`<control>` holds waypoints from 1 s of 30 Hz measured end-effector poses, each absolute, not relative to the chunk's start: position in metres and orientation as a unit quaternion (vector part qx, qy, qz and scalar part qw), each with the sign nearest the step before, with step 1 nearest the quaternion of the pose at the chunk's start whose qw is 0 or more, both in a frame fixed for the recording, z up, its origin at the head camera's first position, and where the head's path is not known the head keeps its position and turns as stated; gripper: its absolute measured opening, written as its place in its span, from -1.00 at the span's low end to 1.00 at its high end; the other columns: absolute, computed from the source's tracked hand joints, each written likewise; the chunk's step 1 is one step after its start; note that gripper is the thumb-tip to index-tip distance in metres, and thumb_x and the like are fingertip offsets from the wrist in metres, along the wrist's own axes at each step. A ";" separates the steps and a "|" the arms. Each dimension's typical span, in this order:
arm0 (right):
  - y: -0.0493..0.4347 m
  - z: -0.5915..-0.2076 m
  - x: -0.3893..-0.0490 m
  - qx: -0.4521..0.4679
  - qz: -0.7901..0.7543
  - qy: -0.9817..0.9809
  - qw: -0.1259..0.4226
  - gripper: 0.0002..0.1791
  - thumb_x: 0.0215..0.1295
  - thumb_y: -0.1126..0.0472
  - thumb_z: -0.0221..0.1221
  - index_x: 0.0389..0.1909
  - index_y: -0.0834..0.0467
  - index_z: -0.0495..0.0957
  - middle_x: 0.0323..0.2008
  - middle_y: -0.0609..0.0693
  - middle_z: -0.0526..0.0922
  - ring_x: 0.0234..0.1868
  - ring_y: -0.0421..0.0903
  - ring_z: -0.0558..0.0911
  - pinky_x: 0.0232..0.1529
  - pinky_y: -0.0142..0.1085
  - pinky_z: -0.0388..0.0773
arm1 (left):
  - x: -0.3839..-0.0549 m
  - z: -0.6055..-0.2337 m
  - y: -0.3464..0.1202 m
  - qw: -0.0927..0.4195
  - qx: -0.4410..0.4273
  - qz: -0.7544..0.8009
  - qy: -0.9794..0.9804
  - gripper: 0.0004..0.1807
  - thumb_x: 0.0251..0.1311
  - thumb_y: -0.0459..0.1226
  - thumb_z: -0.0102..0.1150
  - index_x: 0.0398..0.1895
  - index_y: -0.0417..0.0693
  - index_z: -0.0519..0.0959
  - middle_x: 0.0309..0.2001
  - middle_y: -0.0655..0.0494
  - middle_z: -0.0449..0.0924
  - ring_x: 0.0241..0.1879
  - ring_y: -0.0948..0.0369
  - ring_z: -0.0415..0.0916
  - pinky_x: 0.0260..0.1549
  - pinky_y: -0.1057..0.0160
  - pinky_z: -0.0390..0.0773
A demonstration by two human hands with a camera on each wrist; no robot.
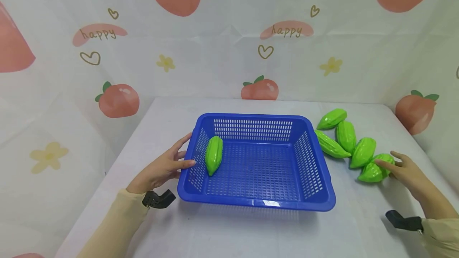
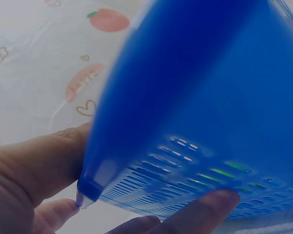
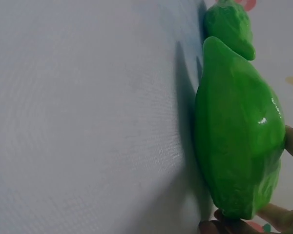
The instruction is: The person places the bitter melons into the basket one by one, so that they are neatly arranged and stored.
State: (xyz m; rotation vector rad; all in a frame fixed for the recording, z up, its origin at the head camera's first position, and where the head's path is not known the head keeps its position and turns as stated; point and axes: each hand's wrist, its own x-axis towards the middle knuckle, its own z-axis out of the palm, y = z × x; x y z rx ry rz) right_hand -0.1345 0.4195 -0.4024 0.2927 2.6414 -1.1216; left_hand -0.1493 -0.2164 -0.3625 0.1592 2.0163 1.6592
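A blue plastic basket [image 1: 247, 203] with slotted walls stands in the middle of the table. My left hand [image 1: 161, 171] grips its left rim, thumb over the edge and fingers along the outside wall; the left wrist view shows the fingertips at the slots. Inside, one green ridged gourd [image 1: 214, 153] lies against the left wall. At the right, my right hand [image 1: 410, 172] holds the nearest gourd [image 1: 373, 171] of a group, with the thumb on its side and fingers around its end. The right wrist view shows this gourd [image 3: 234, 126] close to the tabletop.
Several more green gourds, among them a long one [image 1: 331, 144] and an upright-looking one [image 1: 346, 135], lie together between the basket's right side and my right hand. A white cloth backdrop [image 1: 215, 51] with printed fruit and hearts rises behind the white table [image 1: 229, 234].
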 end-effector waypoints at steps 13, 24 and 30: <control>0.416 -0.409 -0.125 0.143 -0.395 0.905 0.062 0.03 0.40 -0.09 0.05 0.41 0.52 -0.34 0.31 0.71 -0.28 0.22 0.63 0.12 -0.55 -0.67 0.36 | -0.149 -0.362 -0.216 0.262 0.056 0.607 0.748 0.00 0.29 -0.26 0.18 0.54 0.44 -0.28 0.43 -0.29 0.13 0.11 -0.15 0.53 -0.03 -0.16 0.59; 0.422 -0.401 -0.126 0.119 -0.426 0.897 0.013 0.00 0.40 -0.02 0.10 0.47 0.39 -0.33 0.34 0.69 -0.27 0.11 0.20 0.47 -0.48 -0.73 0.36 | -0.149 -0.363 -0.216 0.261 0.057 0.608 0.748 0.01 0.28 -0.27 0.19 0.54 0.44 -0.28 0.43 -0.31 0.11 0.14 -0.19 0.50 -0.04 -0.19 0.58; 0.417 -0.383 -0.133 0.125 -0.420 0.898 -0.026 -0.02 0.37 -0.08 0.11 0.55 0.06 -0.31 0.30 0.69 0.00 -0.30 -0.65 0.24 -0.17 -0.53 0.54 | -0.149 -0.362 -0.216 0.259 0.056 0.607 0.749 0.01 0.27 -0.26 0.20 0.54 0.44 -0.28 0.44 -0.30 0.10 0.14 -0.20 0.49 -0.04 -0.19 0.58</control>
